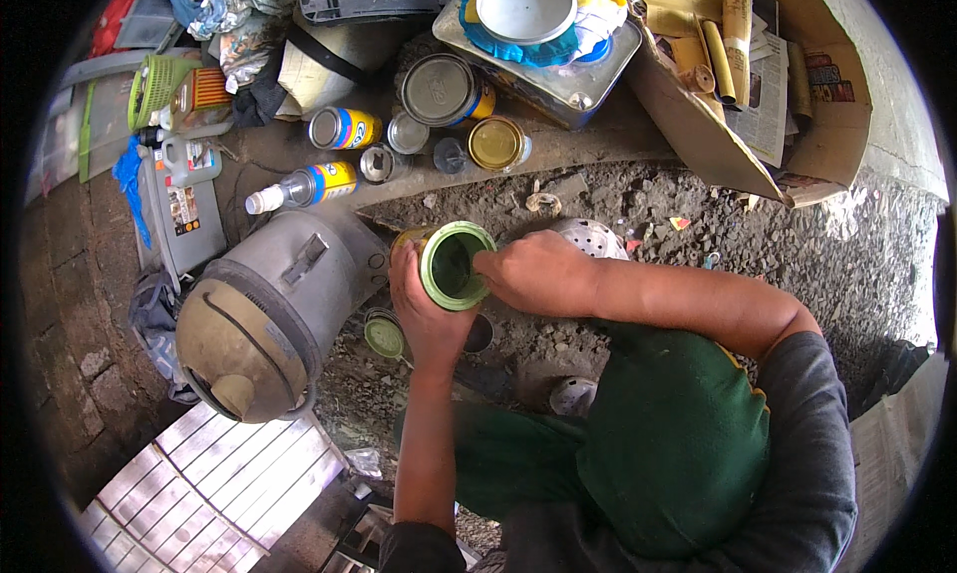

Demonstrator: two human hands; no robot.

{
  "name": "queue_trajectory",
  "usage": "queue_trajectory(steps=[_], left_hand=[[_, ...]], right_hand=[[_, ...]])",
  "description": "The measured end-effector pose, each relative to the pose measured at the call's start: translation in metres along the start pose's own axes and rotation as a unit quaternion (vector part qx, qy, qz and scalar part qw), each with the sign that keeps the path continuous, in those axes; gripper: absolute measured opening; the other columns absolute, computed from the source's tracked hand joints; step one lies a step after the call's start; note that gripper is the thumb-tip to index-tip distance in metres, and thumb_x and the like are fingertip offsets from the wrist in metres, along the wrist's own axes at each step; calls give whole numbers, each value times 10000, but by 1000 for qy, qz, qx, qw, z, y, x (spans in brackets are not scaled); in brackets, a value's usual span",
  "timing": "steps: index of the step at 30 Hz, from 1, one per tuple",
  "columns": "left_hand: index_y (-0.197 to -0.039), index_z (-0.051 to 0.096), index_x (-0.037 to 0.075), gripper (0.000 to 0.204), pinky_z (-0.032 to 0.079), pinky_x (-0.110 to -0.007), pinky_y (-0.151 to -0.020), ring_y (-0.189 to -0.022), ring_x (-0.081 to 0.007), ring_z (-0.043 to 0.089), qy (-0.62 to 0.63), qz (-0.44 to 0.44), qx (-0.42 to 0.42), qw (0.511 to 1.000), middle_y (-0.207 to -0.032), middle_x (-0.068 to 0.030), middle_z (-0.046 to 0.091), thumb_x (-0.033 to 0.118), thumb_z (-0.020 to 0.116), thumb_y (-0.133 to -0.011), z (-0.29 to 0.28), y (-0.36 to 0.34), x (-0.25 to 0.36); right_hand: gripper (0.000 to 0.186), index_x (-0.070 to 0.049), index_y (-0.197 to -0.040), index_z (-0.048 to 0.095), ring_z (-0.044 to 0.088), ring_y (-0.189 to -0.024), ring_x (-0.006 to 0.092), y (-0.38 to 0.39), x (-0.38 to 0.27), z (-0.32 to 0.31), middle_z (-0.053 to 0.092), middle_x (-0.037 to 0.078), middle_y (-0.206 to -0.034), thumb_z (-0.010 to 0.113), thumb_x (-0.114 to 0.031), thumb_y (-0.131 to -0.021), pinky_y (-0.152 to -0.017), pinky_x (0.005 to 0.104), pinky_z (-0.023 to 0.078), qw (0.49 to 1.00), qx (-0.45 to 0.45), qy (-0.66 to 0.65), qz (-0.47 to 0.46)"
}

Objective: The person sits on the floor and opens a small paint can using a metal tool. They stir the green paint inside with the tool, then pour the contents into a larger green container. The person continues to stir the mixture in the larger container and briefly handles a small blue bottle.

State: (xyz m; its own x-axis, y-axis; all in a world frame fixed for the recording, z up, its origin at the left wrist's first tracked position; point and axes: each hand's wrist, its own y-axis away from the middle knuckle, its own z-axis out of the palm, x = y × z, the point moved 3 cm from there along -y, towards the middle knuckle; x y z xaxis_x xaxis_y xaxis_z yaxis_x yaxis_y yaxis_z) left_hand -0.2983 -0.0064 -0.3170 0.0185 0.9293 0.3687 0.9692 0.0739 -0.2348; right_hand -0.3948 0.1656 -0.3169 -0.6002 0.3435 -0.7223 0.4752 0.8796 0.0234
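My left hand (424,304) is wrapped round the side of an open paint can (454,266), tilted so its mouth shows. Green paint coats the can's rim and inner wall. My right hand (538,272) is closed at the right edge of the mouth, its fingertips dipping just inside. Whatever those fingers hold, if anything, is hidden. Below my left hand, a green-smeared round lid or tin (384,336) lies on the ground. A dark round container (479,334) sits beneath the can, partly covered by my hand.
A grey canister vacuum (289,294) lies at the left. Ahead, a ledge holds several tins, including a gold-lidded one (495,143), and a clear bottle (299,188). A cardboard box (688,125) of paper rolls stands at the far right. Gravel (738,244) covers the ground.
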Motion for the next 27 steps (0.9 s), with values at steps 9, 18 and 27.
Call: queue_trajectory(steps=[9, 18, 27], left_hand=[[-1471, 334, 8, 1030, 399, -588, -1140, -1352, -466, 490, -17, 25, 2, 1000, -1449, -240, 490, 295, 946, -693, 1, -1, 1], [-1496, 354, 4, 1100, 359, -556, -1176, -1394, -460, 459, -4, 23, -2, 1000, -1503, -258, 469, 260, 971, -621, 8, 8, -8], [-1487, 357, -4, 1099, 360, -556, -1176, -1394, -467, 456, 1, 15, -11, 1000, -1501, -263, 471, 270, 975, -620, 8, 8, -6]], right_hand=[[180, -72, -993, 588, 727, -632, 300, 1, 4, 4, 690, 112, -676, 634, -218, -899, -522, 425, 559, 994, 16, 91, -50], [197, -59, -1017, 579, 712, -596, 318, 0, 4, 2, 671, 111, -644, 631, -211, -904, -514, 454, 555, 998, 13, 61, -24], [189, -40, -1041, 610, 756, -700, 323, -2, 4, -3, 730, 144, -745, 605, -181, -915, -580, 447, 590, 999, -9, 49, -4]])
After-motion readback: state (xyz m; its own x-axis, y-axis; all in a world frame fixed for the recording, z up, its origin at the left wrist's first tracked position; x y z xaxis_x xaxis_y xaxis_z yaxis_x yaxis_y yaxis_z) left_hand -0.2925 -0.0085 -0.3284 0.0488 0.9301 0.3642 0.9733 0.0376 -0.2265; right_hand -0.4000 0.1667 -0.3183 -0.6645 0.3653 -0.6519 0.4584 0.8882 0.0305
